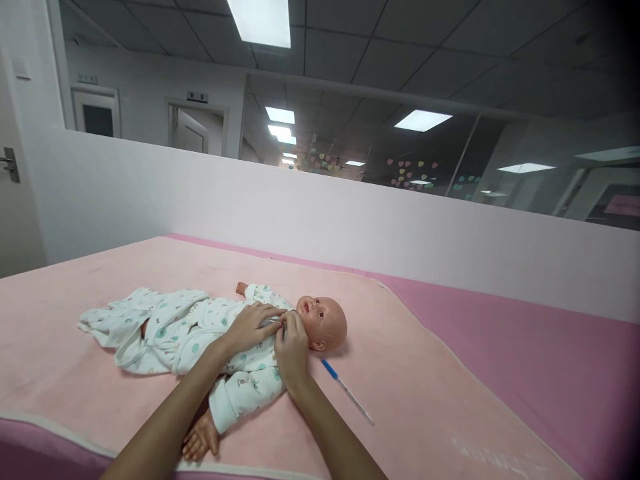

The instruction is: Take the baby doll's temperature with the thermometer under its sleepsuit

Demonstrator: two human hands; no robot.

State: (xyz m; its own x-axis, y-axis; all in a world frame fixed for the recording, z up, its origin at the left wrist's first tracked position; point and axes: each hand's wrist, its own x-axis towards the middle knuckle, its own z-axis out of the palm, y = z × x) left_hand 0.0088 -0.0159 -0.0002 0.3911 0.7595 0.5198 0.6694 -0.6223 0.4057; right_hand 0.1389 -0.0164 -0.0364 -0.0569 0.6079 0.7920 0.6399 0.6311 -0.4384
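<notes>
A baby doll lies on its back, its bald head to the right, dressed in a white patterned baby outfit. My left hand rests across the doll's chest, thumb and fingertips coming together at the neckline. Against it, just below the doll's chin, my right hand has bent fingers pinching the collar. The fingertips of both hands meet there and hide the bit of cloth between them. One doll hand sticks out of the near sleeve, beside my left forearm.
A slim clear stick with a blue end, like a thermometer or pen, lies right of my right forearm. Beneath everything is a pink padded mat. Behind it runs a low white wall topped by glass. A door handle shows far left.
</notes>
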